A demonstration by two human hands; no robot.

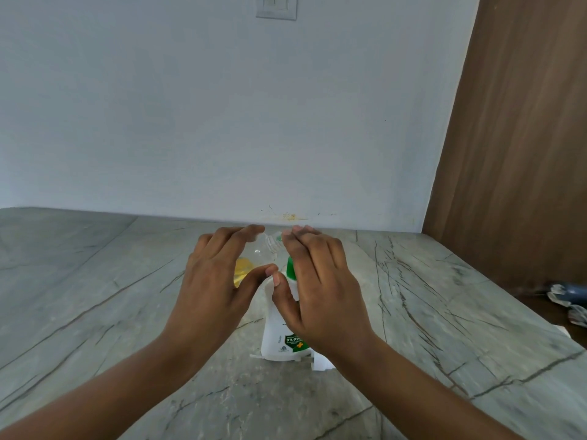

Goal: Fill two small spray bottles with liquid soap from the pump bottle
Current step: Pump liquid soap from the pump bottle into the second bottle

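Note:
A white pump bottle (278, 331) with a green pump collar (290, 268) and a green label stands on the marble counter (444, 312) in front of me. My right hand (317, 281) lies palm down over the pump head, fingers fairly straight, and hides the nozzle. My left hand (216, 281) holds a small clear spray bottle (270, 246), tilted with its open threaded neck toward the pump. Yellow liquid (243, 271) shows in the bottle's lower part, between my left thumb and fingers. Most of the small bottle is hidden behind that hand. I see no other spray bottle.
White paper (320, 365) lies under the pump bottle's base. A dark object with crumpled foil (568, 300) sits at the counter's right edge. A wooden panel (514, 138) rises at the right, and a grey wall with a switch plate (276, 6) stands behind.

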